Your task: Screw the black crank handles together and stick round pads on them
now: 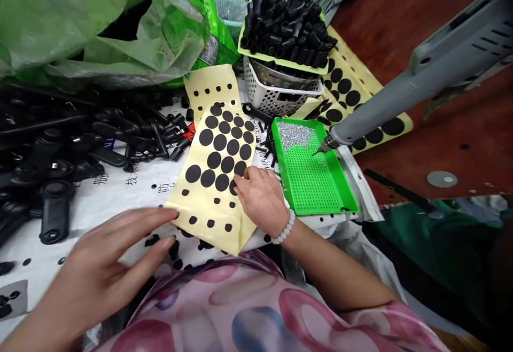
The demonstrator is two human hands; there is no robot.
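Observation:
A cream backing sheet [232, 240] lies before me, bearing rows of black round stickers [220, 142] and smaller black dots. My right hand [262, 200], with a white bead bracelet [285, 230], is at the sheet's right edge. Its thumb and forefinger are pinched at one of the round stickers, whose outer part they cover. My left hand [108, 261] hovers by the sheet's lower left corner, thumb and fingers apart. A small dark spot shows at its forefinger tip; whether it sticks to the finger, I cannot tell.
Black plastic parts [56, 154] are heaped at left below green plastic bags [120, 37]. A green tray [316, 181] holds small metal pieces, with a grey electric screwdriver [385, 95] hanging over it. Behind, a basket [260, 82] carries a tray of black tubes [284, 29].

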